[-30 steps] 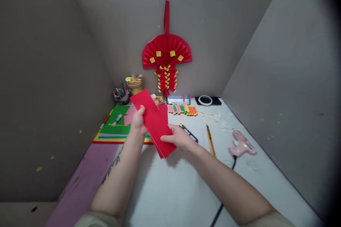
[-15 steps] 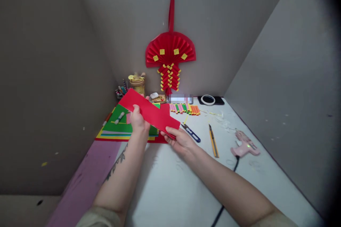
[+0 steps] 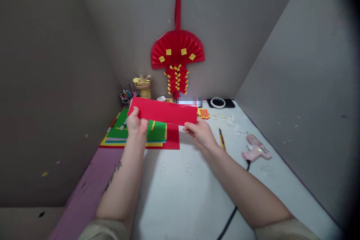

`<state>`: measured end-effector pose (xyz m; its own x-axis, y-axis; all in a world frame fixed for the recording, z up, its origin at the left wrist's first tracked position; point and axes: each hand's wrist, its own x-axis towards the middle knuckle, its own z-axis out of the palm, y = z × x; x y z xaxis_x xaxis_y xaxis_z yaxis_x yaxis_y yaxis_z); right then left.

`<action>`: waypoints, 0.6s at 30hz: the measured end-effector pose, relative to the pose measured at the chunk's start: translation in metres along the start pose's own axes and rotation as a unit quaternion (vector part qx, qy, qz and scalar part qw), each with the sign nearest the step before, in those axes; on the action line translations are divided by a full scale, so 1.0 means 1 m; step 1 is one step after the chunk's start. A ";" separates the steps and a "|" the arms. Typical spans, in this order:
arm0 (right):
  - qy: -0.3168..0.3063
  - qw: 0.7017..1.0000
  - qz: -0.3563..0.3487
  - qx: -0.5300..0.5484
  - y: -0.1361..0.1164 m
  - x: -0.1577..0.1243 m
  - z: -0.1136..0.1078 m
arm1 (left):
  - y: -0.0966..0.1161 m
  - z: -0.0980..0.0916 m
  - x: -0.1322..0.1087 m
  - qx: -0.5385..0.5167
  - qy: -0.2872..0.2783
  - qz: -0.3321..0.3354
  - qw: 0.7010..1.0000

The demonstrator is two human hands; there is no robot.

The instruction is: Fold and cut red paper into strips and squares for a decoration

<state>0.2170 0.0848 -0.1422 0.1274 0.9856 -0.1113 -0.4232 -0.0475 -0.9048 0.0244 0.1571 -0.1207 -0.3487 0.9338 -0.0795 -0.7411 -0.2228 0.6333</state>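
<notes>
A long red paper strip (image 3: pixel 164 111) is held level above the white table (image 3: pixel 180 191), stretched between both hands. My left hand (image 3: pixel 135 123) pinches its left end, fingers closed on the paper. At the strip's right end my right hand (image 3: pixel 200 132) grips it the same way. A stack of coloured paper sheets (image 3: pixel 140 135), green on top with red beneath, lies on the table just beyond and under the strip.
A red pleated fan ornament (image 3: pixel 177 58) hangs on the back wall. Along the wall stand a pen cup (image 3: pixel 126 97), a yellow jar (image 3: pixel 143 87), rolled paper tubes (image 3: pixel 204 113) and a tape ring (image 3: pixel 218 102). A yellow cutter (image 3: pixel 221 138) and pink glue gun (image 3: pixel 255 149) lie at right.
The red strip has turned from a steep slant to level and risen slightly. My right hand moved up and right with its end; my left hand shifted left.
</notes>
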 end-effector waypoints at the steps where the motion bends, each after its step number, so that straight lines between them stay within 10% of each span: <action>1: 0.023 0.999 -0.029 0.007 -0.005 0.005 -0.005 | 0.001 -0.001 0.001 0.017 -0.006 -0.001 1.000; 8: 0.190 0.955 -0.184 0.134 -0.043 0.034 -0.044 | -0.019 -0.008 -0.017 0.260 -0.249 -0.161 0.919; 18: 0.057 0.995 -0.077 0.026 0.017 0.024 -0.009 | -0.085 0.003 -0.069 0.249 -0.218 -0.089 0.939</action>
<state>0.2214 0.1057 -0.1638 0.2930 0.9558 -0.0222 -0.4373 0.1133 -0.8922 0.1131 0.1128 -0.1661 0.1046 0.9939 0.0352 -0.3670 0.0057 0.9302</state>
